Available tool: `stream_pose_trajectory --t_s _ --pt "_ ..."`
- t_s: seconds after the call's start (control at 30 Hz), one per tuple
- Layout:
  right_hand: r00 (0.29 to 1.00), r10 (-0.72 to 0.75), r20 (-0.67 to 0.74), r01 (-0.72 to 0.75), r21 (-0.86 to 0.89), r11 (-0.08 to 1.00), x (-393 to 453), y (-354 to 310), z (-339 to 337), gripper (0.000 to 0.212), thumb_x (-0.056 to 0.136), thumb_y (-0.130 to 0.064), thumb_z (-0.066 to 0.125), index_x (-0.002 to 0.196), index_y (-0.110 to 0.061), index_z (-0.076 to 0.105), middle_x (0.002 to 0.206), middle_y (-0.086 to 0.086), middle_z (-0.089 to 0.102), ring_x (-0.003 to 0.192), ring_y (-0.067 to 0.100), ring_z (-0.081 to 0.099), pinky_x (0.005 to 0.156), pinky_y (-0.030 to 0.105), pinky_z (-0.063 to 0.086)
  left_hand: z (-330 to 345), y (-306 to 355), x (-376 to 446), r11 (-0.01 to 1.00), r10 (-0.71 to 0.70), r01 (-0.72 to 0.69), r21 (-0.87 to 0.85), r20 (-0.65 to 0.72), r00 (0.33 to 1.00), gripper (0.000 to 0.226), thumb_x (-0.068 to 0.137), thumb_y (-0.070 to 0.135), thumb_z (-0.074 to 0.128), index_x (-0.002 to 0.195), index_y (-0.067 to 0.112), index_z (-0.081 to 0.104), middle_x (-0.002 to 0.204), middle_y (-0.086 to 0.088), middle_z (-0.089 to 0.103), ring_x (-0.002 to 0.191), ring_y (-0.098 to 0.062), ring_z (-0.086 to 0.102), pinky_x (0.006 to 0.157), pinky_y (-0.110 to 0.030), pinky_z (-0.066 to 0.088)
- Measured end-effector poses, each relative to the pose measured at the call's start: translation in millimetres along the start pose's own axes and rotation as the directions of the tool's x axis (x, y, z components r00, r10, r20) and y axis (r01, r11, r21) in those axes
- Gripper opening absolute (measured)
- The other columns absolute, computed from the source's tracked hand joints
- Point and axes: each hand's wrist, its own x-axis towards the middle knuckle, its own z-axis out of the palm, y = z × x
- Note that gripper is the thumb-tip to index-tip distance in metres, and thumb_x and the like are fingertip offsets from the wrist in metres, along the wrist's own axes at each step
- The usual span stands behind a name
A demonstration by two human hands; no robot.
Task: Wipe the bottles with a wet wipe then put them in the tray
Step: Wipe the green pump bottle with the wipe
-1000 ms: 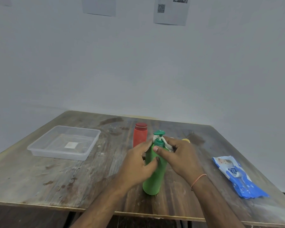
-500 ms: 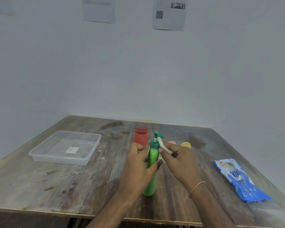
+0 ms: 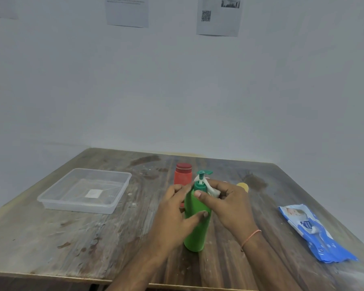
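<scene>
A green pump bottle [image 3: 195, 232] stands upright near the middle of the wooden table [image 3: 93, 238]. My left hand [image 3: 174, 215] wraps around its body. My right hand [image 3: 227, 203] pinches a white wet wipe [image 3: 211, 189] against the bottle's neck, just under the green pump head. Behind the green bottle stands a red bottle [image 3: 182, 174] with a red cap. A clear plastic tray [image 3: 51, 203] lies on the left of the table with only a small white label inside.
A blue pack of wet wipes [image 3: 315, 232] lies at the right edge of the table. A small yellow round thing [image 3: 242, 186] shows behind my right hand. Papers hang on the white wall behind.
The pump head now points right. My right hand with the wipe has shifted from the pump stem down to the bottle's neck. My left hand keeps hold of the bottle.
</scene>
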Motion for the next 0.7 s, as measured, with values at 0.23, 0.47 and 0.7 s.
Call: stream_pose_trajectory --t_s 0.23,0.47,0.7 --pt "0.997 -0.013 -0.076 0.013 -0.011 1.000 2 13 -1 0.035 0.080 -0.047 0.090 0.113 -0.035 0.085 0.098 -0.012 0.083 0.096 0.016 0.078 0.088 0.049 0.064 -16 2 16 1.000 0.028 -0.029 0.004 0.122 0.992 0.061 0.098 0.013 0.073 0.139 0.054 0.056 0.124 0.020 0.072 0.110 0.004 0.069 0.082 -0.013 0.056" --pt "0.906 -0.343 -0.246 0.262 -0.309 0.914 -12 17 16 0.031 0.089 -0.013 0.087 0.118 -0.023 0.084 0.111 -0.015 0.081 0.103 0.002 0.074 0.087 0.032 0.065 -24 -1 27 0.985 0.041 -0.062 0.158 0.131 0.990 0.039 0.094 0.024 0.080 0.129 0.038 0.072 0.109 0.016 0.067 0.094 0.012 0.063 0.075 -0.005 0.048" --pt "0.721 -0.670 -0.175 0.418 -0.662 0.623 -28 49 16 0.023 0.098 -0.013 0.074 0.119 -0.010 0.082 0.114 0.003 0.069 0.099 0.021 0.064 0.082 0.030 0.055 -15 -5 31 0.981 0.054 -0.078 0.179 0.139 0.989 0.035 0.095 0.031 0.077 0.129 0.041 0.071 0.112 0.017 0.064 0.099 0.003 0.066 0.084 -0.012 0.055"
